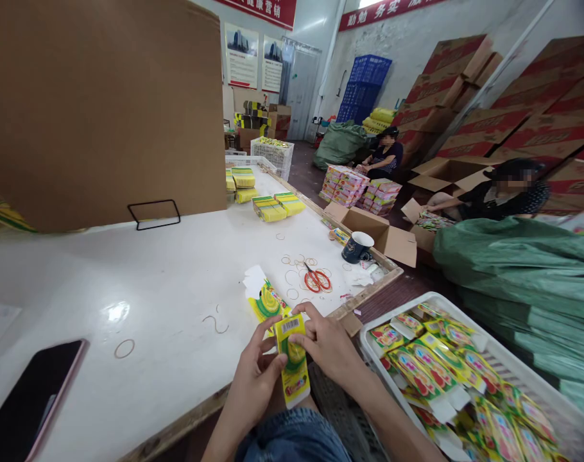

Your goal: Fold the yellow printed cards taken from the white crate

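Observation:
Both my hands grip one small yellow packet [292, 366] with a barcode at its top, held upright over the table's front edge. My left hand [255, 378] pinches its left side, fingers closed. My right hand [326, 344] closes on its right side and top. A second yellow and green packet [264, 298] lies flat on the white table [152, 282] just beyond my fingers. To my right stands a white crate [523, 366] holding several more of the same packets.
A black phone [29, 401] lies at the near left. Red scissors [316, 280] and loose rubber bands lie by a dark mug [357, 247]. Packet stacks [273, 206] sit further back. A big cardboard sheet [104, 109] stands left. Two people sit among boxes on the right.

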`<state>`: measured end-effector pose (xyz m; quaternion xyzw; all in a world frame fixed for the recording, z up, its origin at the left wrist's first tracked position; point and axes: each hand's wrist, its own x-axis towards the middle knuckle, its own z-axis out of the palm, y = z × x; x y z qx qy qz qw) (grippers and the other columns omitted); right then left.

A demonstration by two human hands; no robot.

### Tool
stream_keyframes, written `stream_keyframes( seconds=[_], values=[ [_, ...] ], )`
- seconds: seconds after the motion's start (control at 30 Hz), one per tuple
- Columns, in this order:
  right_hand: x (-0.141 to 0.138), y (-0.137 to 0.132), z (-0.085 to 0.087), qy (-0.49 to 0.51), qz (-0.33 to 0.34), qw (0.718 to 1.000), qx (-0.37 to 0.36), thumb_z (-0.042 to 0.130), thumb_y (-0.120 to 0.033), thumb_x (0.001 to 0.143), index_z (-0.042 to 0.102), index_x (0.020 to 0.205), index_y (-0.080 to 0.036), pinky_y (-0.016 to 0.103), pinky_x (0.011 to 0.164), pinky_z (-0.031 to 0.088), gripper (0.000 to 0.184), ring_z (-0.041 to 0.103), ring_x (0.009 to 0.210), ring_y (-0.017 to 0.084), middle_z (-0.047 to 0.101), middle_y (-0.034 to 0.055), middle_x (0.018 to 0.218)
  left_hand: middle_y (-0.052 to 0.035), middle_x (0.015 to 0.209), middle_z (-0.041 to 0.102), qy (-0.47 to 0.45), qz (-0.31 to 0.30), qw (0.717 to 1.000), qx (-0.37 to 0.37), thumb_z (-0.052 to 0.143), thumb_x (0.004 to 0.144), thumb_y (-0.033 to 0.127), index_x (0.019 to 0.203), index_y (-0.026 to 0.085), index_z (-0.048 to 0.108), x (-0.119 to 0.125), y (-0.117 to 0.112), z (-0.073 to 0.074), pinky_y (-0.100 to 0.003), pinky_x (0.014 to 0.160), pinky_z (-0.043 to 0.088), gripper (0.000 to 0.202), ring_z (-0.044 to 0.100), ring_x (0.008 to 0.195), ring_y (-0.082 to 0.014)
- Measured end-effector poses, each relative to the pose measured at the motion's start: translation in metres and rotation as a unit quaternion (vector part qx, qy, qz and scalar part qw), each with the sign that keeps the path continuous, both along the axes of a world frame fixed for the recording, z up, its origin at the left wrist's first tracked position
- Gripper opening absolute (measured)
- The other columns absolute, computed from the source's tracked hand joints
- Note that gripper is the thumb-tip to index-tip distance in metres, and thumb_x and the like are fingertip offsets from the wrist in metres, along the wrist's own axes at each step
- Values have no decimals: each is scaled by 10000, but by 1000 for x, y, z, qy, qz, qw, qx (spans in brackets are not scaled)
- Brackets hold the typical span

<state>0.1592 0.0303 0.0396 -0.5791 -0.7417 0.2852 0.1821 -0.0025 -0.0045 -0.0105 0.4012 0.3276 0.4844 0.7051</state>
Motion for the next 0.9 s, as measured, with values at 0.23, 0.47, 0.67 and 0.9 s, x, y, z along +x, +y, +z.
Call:
stream_keyframes(
  seconds=[0.23,0.47,0.67,0.9],
  values=[
    [3,-2,-13,187,20,982,25,522,-334,877,583,1141,-189,225,601,361,307,457,656,113,575,17,830,-173,1263,518,-60,-6,998,5,631,826,257,1299,190,301,3,0,4,-349,853,495,580,584,1072,-261],
    [88,-21,31,-103,-142,949,261,506,-466,835,694,945,-225,423,824,355,324,507,889,265,604,98,940,-100,1440,358,320,87,923,197,479,901,339,1375,191,390,7,15,-17,-429,1145,181,504,269,1371,-224],
    [94,-6,3,-86,-133,974,161,541,-533,801,678,1058,-220,436,918,310,428,496,995,275,608,87,1061,-111,1451,326,498,30,832,243,438,878,242,1454,131,243,11,32,-45,-477,1121,-130,618,225,1389,-199],
    [5,52,-81,150,-170,973,51,565,-318,716,640,1107,-104,463,922,311,452,500,948,298,611,123,944,-59,1455,338,476,26,841,256,397,880,177,1442,158,239,7,27,-53,-424,1148,-96,583,243,1381,-139]
  ],
)
